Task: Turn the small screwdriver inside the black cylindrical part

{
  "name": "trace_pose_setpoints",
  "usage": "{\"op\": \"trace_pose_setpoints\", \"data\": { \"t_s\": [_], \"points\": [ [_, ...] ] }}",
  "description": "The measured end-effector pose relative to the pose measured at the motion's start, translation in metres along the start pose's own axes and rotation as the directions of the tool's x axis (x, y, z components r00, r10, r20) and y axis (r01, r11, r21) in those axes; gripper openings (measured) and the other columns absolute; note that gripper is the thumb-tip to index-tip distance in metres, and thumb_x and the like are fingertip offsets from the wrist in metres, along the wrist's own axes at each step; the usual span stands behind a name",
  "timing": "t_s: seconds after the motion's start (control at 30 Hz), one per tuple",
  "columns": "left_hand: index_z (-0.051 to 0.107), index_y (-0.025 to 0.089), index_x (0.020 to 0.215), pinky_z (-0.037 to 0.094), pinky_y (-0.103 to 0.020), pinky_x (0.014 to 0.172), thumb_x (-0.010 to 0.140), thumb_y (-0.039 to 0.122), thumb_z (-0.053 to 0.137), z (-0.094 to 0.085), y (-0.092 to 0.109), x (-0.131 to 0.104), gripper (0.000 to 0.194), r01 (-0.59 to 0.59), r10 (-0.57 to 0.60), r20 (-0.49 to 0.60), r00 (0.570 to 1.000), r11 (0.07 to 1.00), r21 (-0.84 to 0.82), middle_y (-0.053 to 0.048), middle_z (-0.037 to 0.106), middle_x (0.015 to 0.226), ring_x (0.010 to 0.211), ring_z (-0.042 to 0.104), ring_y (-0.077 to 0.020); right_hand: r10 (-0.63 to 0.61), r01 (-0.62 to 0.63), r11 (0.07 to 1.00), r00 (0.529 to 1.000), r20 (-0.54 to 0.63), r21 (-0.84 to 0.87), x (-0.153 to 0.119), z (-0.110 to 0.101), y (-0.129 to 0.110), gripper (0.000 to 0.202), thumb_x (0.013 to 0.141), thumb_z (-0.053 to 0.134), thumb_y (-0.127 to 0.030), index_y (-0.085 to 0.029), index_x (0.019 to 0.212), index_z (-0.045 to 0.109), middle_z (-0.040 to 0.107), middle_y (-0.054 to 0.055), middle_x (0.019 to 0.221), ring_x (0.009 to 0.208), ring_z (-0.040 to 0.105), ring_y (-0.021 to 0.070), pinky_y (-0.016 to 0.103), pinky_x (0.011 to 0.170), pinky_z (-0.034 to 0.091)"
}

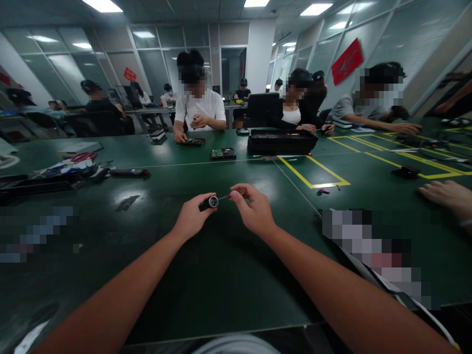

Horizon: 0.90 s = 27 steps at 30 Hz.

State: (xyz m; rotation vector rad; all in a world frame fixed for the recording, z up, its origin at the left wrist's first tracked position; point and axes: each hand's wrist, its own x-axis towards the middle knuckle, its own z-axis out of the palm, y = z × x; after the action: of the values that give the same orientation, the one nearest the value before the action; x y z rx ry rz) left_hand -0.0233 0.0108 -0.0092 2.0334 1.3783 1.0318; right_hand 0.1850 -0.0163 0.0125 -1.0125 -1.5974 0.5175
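Observation:
Above the green table (177, 295), my left hand (191, 216) grips a small dark cylinder (213, 201) with a silvery ring at its end, which faces right. My right hand (252, 206) pinches a thin metal rod (224, 197) with a red part at the fingertips. The rod's left tip is close to the ring of the cylinder; whether they touch cannot be made out. My two hands are a short way apart, near the middle of the view.
A black open box (282, 142) and a circuit-board device (223, 153) stand beyond my hands. Tools and cables (81, 164) lie at left, with a dark pen-like tool (130, 172). Several people sit around; a person's hand (444, 194) rests at right.

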Motion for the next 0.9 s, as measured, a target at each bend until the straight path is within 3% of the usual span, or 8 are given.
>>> {"op": "trace_pose_setpoints", "data": {
  "t_s": [0.17, 0.3, 0.37, 0.47, 0.57, 0.67, 0.8, 0.9],
  "points": [
    [0.070, 0.026, 0.127, 0.045, -0.044, 0.114, 0.084, 0.019, 0.075, 0.000, -0.003, 0.000, 0.043, -0.034, 0.034, -0.005, 0.999, 0.999, -0.015, -0.004, 0.070, 0.129, 0.122, 0.063, -0.0251, 0.008, -0.009, 0.994, 1.000, -0.014, -0.105, 0.001, -0.003, -0.005, 0.023, 0.094, 0.062, -0.042, -0.021, 0.093, 0.070, 0.074, 0.003, 0.083, 0.073, 0.068, 0.0166, 0.028, 0.066, 0.048],
    [0.069, 0.027, 0.128, 0.043, -0.044, 0.116, 0.084, 0.020, 0.075, -0.001, -0.004, 0.001, 0.045, -0.015, 0.015, 0.003, 1.000, 0.999, -0.042, -0.004, 0.069, 0.131, 0.126, 0.062, -0.0250, 0.020, -0.032, 0.957, 0.999, -0.046, -0.288, 0.003, -0.007, -0.006, 0.044, 0.090, 0.065, -0.054, -0.021, 0.062, 0.057, 0.055, -0.003, 0.054, 0.051, 0.050, 0.0117, 0.027, 0.053, 0.035],
    [0.070, 0.028, 0.128, 0.043, -0.044, 0.116, 0.084, 0.020, 0.075, -0.001, -0.005, 0.001, 0.045, -0.015, 0.016, 0.013, 1.000, 0.999, -0.034, -0.003, 0.070, 0.131, 0.126, 0.062, -0.0251, 0.028, -0.041, 0.943, 0.999, -0.044, -0.329, 0.004, -0.008, -0.004, 0.047, 0.089, 0.066, -0.055, -0.022, 0.058, 0.054, 0.051, -0.004, 0.051, 0.048, 0.047, 0.0112, 0.028, 0.051, 0.032],
    [0.070, 0.029, 0.128, 0.044, -0.044, 0.113, 0.084, 0.020, 0.075, -0.001, -0.006, 0.001, 0.045, -0.031, 0.032, 0.016, 0.999, 0.999, -0.010, -0.003, 0.071, 0.128, 0.123, 0.063, -0.0251, 0.052, -0.048, 0.960, 0.999, 0.008, -0.275, 0.004, -0.008, -0.003, 0.028, 0.092, 0.065, -0.047, -0.021, 0.080, 0.067, 0.066, -0.001, 0.065, 0.057, 0.058, 0.0139, 0.027, 0.056, 0.039],
    [0.070, 0.030, 0.128, 0.045, -0.045, 0.111, 0.084, 0.020, 0.076, -0.001, -0.009, 0.002, 0.046, -0.048, 0.048, 0.015, 0.999, 0.999, 0.009, -0.003, 0.072, 0.126, 0.120, 0.064, -0.0249, 0.023, -0.003, 0.976, 0.996, 0.088, -0.218, 0.004, -0.008, -0.006, 0.018, 0.094, 0.061, -0.031, -0.021, 0.106, 0.068, 0.075, 0.004, 0.089, 0.077, 0.068, 0.0169, 0.028, 0.067, 0.047],
    [0.070, 0.030, 0.127, 0.045, -0.044, 0.111, 0.083, 0.020, 0.076, 0.000, -0.010, 0.002, 0.045, -0.054, 0.053, 0.007, 0.999, 0.998, 0.015, -0.003, 0.072, 0.126, 0.120, 0.063, -0.0246, 0.002, 0.030, 0.968, 0.992, 0.126, -0.250, 0.004, -0.008, -0.012, 0.020, 0.096, 0.056, -0.032, -0.020, 0.106, 0.068, 0.075, 0.004, 0.089, 0.080, 0.069, 0.0179, 0.029, 0.070, 0.047],
    [0.070, 0.031, 0.127, 0.046, -0.044, 0.110, 0.083, 0.020, 0.076, -0.001, -0.007, 0.001, 0.045, -0.059, 0.059, 0.009, 0.998, 0.998, 0.035, -0.003, 0.072, 0.125, 0.119, 0.063, -0.0246, 0.093, -0.052, 0.939, 0.990, 0.104, -0.341, 0.007, -0.009, -0.013, 0.040, 0.103, 0.043, -0.044, -0.021, 0.089, 0.073, 0.072, 0.003, 0.073, 0.070, 0.067, 0.0183, 0.030, 0.064, 0.042],
    [0.070, 0.030, 0.127, 0.046, -0.045, 0.110, 0.083, 0.021, 0.075, -0.002, -0.004, 0.001, 0.045, -0.068, 0.067, 0.018, 0.998, 0.996, 0.054, -0.004, 0.072, 0.125, 0.119, 0.063, -0.0250, 0.093, -0.057, 0.937, 0.992, 0.089, -0.343, 0.007, -0.009, -0.012, 0.034, 0.103, 0.043, -0.038, -0.020, 0.106, 0.072, 0.075, 0.005, 0.083, 0.072, 0.068, 0.0191, 0.031, 0.068, 0.043]
  ]
}}
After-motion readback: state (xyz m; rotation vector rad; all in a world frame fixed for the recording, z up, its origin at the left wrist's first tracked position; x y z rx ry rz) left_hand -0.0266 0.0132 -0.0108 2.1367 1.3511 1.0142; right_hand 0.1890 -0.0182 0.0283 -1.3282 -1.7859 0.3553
